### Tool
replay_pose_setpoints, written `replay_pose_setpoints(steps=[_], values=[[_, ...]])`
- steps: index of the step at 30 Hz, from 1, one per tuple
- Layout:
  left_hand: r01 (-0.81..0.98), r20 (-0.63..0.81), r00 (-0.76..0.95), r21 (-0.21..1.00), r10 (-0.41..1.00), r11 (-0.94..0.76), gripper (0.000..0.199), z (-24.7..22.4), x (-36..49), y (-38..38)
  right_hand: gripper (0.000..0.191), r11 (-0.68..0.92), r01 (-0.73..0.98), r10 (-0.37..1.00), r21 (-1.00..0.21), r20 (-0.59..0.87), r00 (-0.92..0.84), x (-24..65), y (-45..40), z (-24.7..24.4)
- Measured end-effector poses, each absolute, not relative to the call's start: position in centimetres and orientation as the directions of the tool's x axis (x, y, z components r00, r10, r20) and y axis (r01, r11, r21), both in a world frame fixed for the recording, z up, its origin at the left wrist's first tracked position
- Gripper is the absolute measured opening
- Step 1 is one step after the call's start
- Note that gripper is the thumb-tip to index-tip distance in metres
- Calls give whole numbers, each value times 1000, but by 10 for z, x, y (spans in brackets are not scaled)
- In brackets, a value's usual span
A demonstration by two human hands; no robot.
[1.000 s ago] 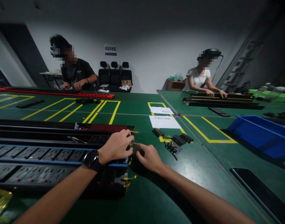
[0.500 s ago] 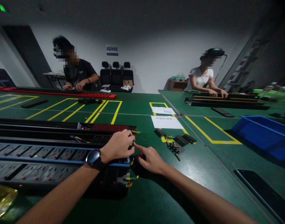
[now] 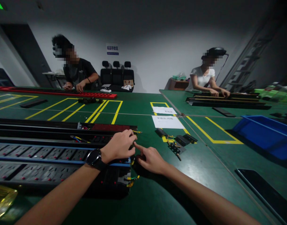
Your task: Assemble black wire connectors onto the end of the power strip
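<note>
My left hand, with a dark round watch on the wrist, lies over the right end of a black power strip, its fingers curled round that end. What sits under its fingertips is hidden. My right hand comes in from the right with its index finger stretched out, touching the strip's end by the left fingertips. Its thumb stands apart below, and the other fingers are folded. Closer to me lie a blue-edged socket strip and another socket strip. Yellow-green wires stick out at the nearer one's end.
Black end pieces with wires lie right of my hands, below white paper sheets. Farther right are a blue bin and a phone. Two people work across the green table, one at a red frame.
Both hands stay at the strip's end in nearly the same pose. The left fingers have shifted very slightly, and the whole view has moved a little.
</note>
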State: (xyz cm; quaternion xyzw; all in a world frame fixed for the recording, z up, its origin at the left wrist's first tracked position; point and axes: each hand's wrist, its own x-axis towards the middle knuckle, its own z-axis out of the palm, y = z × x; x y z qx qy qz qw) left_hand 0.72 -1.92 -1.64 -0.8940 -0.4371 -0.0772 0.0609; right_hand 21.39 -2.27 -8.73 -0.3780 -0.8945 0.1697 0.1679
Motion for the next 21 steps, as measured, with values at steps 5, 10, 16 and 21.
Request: replay_pose_setpoints(steps=[5,10,16,21], values=[[765,215,632,-23,744,-643,32,-14,9,-20,72,647,611,738,-457,173,-652,214,-23,-86],[772,234,625,-49,744,-633,31,-14,9,-19,74,640,604,741,-474,174,-649,214,-23,-86],[798,216,595,-39,775,-602,27,-13,9,-19,72,631,595,748,-498,187,-637,214,-23,-87],[796,215,597,-40,773,-604,25,-15,8,-19,68,610,586,764,-533,202,-613,213,-23,-87]])
